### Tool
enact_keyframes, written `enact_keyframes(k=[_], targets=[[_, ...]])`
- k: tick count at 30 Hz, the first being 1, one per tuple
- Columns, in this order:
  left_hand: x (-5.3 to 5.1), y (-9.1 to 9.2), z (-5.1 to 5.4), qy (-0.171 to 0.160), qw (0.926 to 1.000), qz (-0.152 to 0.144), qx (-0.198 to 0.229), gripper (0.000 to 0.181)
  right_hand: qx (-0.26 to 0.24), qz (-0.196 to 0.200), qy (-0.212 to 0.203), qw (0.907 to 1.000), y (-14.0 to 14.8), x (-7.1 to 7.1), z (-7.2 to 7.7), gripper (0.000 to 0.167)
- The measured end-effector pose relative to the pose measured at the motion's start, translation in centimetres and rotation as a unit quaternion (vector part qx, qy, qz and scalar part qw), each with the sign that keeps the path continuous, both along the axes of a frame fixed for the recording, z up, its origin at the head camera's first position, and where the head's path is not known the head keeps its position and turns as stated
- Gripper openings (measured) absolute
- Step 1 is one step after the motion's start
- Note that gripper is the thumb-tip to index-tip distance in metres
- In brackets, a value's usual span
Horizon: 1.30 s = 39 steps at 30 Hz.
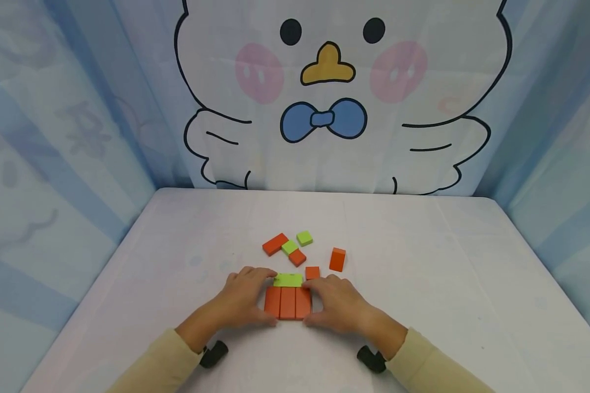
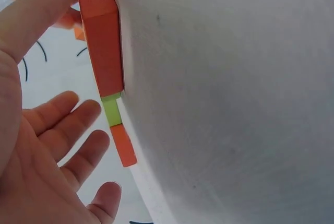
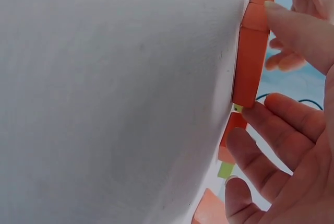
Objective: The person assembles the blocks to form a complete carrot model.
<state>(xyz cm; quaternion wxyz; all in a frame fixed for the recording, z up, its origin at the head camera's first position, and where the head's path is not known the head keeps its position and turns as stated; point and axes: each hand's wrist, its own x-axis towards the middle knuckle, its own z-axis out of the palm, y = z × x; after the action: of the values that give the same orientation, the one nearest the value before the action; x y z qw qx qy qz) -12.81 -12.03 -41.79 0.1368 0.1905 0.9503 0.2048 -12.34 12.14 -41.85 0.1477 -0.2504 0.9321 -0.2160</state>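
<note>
Three orange blocks (image 1: 287, 303) lie side by side with their long sides touching, and a green block (image 1: 288, 280) lies against their far ends. My left hand (image 1: 246, 297) is at the left of this group, its thumb at the near end of the blocks and a fingertip by the green block's left corner. On the other side, my right hand (image 1: 339, 304) has its thumb at the near right corner and its index fingertip by the green block's right end. Both wrist views show the other fingers loosely spread beside the blocks.
Beyond the hands lie loose blocks: a long orange block (image 1: 275, 244), a small green block (image 1: 304, 238), another green block (image 1: 289, 247) touching a small orange block (image 1: 297, 257), an orange block (image 1: 337, 259) and an orange block (image 1: 312, 272) near my right fingers. A printed curtain (image 1: 324, 164) stands behind the white table (image 1: 423, 245).
</note>
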Motion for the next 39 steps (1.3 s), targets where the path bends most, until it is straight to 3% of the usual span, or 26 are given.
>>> enact_keyframes(k=[6,13,20,27,39], targets=[[-0.1,-0.1,0.0,-0.002,0.9995,-0.02,0.025,0.079,-0.018,-0.004,0.002,0.9998,0.5,-0.3,0.0,0.066],[-0.2,-0.3,0.0,-0.012,0.9992,-0.022,0.032,0.073,-0.028,-0.048,-0.003,0.9985,0.8,-1.5,0.4,0.059],[-0.4,-0.3,0.0,-0.015,0.9995,-0.017,0.022,0.073,0.01,-0.075,0.041,0.9963,0.7,-5.4,1.6,0.047],[-0.4,-0.3,0.0,-0.025,0.9994,-0.014,0.02,0.073,0.083,-0.079,0.054,0.992,-0.6,-9.5,2.8,0.05],[-0.3,-0.5,-0.1,-0.018,0.9992,-0.021,0.028,0.071,0.09,-0.082,0.03,0.992,-2.4,-11.8,2.1,0.048]])
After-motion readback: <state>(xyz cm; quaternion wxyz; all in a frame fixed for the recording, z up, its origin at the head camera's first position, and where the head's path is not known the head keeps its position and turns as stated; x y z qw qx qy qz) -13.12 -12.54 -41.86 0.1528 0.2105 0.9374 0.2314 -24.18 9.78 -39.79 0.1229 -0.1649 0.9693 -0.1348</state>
